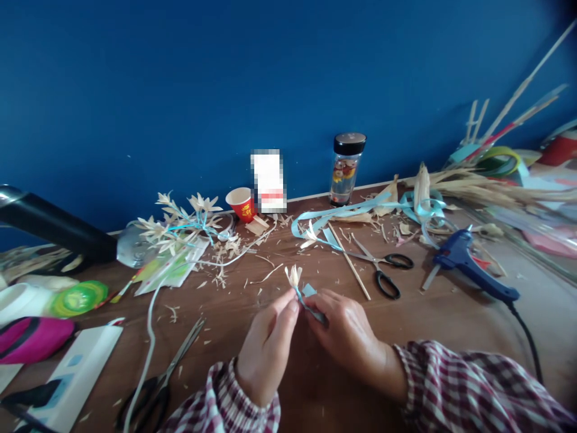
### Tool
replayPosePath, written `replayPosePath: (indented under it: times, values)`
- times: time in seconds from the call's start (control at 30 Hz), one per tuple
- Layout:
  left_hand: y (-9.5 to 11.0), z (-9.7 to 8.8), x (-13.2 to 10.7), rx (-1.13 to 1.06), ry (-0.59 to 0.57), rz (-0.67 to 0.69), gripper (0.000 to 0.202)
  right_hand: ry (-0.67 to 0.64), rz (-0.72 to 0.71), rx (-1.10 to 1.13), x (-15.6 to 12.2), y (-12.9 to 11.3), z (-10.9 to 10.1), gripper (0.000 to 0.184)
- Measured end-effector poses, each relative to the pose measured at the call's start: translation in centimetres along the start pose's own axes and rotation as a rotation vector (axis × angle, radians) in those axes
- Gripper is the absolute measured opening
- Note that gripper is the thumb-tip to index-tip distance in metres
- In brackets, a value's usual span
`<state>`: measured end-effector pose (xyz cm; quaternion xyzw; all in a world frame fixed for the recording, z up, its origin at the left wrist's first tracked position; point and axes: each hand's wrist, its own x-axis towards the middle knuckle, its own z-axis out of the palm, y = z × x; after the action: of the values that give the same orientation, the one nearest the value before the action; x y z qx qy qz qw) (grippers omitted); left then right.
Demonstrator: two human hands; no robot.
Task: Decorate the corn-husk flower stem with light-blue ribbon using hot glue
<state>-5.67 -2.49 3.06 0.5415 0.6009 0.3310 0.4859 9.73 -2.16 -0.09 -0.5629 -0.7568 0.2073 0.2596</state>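
A small pale flower, seemingly of dried husk (294, 276), points up and away from me above the table. My left hand (268, 340) pinches it just below the petals, where a light-blue wrapping covers the stem. My right hand (345, 322) is closed around the lower stem, its fingertips close to the left thumb. A bit of light-blue strip (309, 290) shows by the right fingers; I cannot tell whether it joins the stem. Beyond my hands lie another husk flower (311, 236) with a blue stem, a thin stick (349, 261) and black-handled scissors (383, 264).
A blue glue gun (473, 258) lies at the right with its cord trailing. Larger scissors (164, 373) and a white cable are at the left. Behind stand a bunch of husk flowers (184, 222), a red paper cup (242, 204) and a glass bottle (347, 171). Husk scraps litter the wooden table.
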Motion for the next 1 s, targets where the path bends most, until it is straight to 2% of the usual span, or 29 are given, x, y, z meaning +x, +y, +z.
replayPosePath:
  times: [0.1, 0.17, 0.33, 0.4, 0.5, 0.63, 0.77, 0.87, 1.0]
  values:
    - [0.5, -0.3, 0.1, -0.072, -0.031, -0.051, 0.052, 0.013, -0.054, -0.08, 0.0, 0.1, 0.1, 0.016]
    - [0.7, -0.4, 0.1, -0.098, -0.053, -0.038, 0.051, 0.035, -0.067, -0.093, 0.1, 0.1, -0.1, 0.014]
    - [1.1, -0.7, 0.1, -0.186, -0.088, -0.007, 0.052, 0.046, -0.093, 0.03, 0.5, 0.1, -0.8, 0.012]
    - [1.3, -0.8, 0.3, -0.215, -0.095, 0.02, 0.05, 0.063, -0.052, 0.103, 0.7, 0.0, -1.0, 0.012]
    - [1.3, -0.9, 0.9, -0.212, -0.102, 0.05, 0.045, 0.064, 0.095, 0.335, 0.9, -0.2, -1.3, 0.012]
    - [0.8, -0.7, 1.9, -0.23, -0.059, 0.044, 0.035, -0.05, 0.255, 0.861, 1.1, -0.8, -1.4, 0.023]
    - [0.2, -0.1, 2.2, -0.333, -0.119, 0.048, 0.028, -0.118, 0.348, 1.277, 0.9, -1.2, -1.3, 0.028]
    - [-0.2, 0.3, 2.1, -0.407, -0.125, 0.02, 0.028, -0.179, 0.389, 1.426, 0.7, -1.4, -1.4, 0.031]
    - [-0.5, 0.6, 2.1, -0.462, -0.142, -0.031, 0.03, -0.211, 0.429, 1.441, 0.5, -1.7, -1.7, 0.033]
